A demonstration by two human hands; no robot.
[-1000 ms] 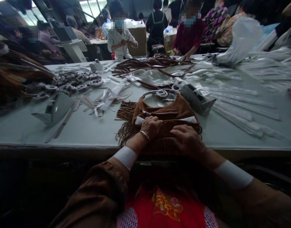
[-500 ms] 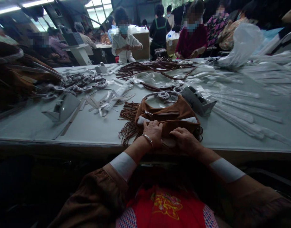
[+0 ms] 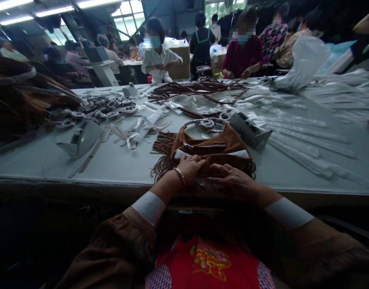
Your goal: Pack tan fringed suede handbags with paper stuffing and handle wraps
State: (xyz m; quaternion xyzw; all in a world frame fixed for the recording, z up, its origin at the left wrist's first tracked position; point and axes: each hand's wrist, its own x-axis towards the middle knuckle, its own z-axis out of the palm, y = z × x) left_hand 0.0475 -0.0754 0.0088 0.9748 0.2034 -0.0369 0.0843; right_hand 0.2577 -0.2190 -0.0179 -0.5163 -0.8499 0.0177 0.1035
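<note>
A brown suede handbag with a zip and long fringe lies near the table's front edge. White wrapping shows along its front fold, and its handle, wrapped in pale material, arches away from me. My left hand, with a bangle at the wrist, has its fingers bent over the bag's near edge, the thumb side partly hidden. Close by, my right hand rests at the near right edge of the bag, its fingers stretched and spread.
Grey tape dispensers stand on both sides of the table. Brown straps, wrapped rings, paper strips and long plastic-wrapped pieces lie around. Brown goods are heaped left. Co-workers stand across the table.
My left hand has shifted slightly left along the bag's near edge. My right hand's fingers have straightened and spread. The bag has barely moved.
</note>
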